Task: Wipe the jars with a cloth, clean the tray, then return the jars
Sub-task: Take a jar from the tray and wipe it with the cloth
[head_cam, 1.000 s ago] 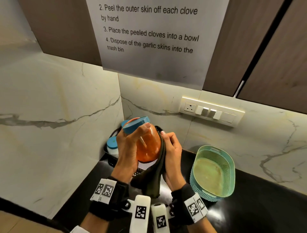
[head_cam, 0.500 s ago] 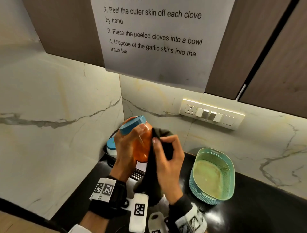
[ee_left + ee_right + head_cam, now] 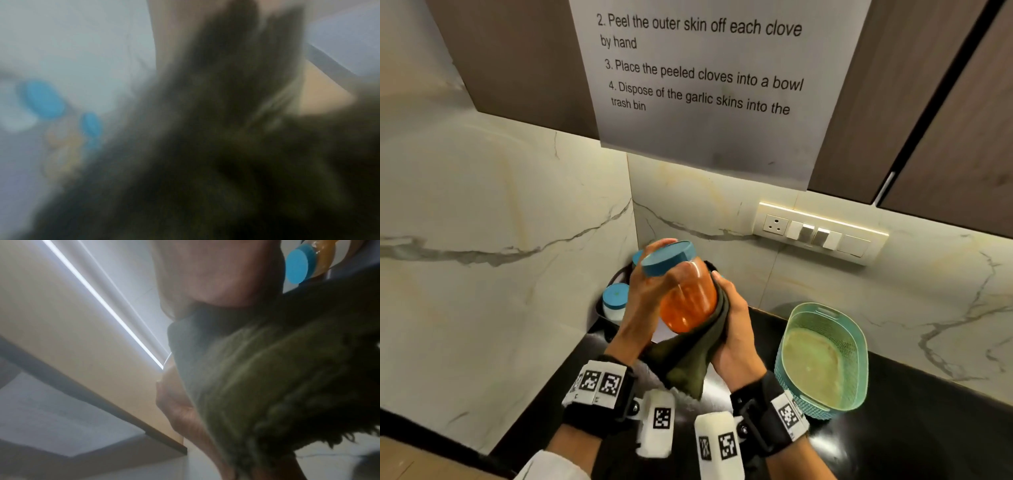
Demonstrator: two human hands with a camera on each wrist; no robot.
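At frame centre, the left hand [image 3: 645, 301] gripped the tilted jar [image 3: 686, 298]; the right hand [image 3: 736, 329] pressed the cloth [image 3: 688, 359] against it.

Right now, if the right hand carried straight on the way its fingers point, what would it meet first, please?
The right hand points up and toward the far corner. The cloth it cups and the orange jar already lie against it; beyond them, probably the marble wall, though depth is unclear.
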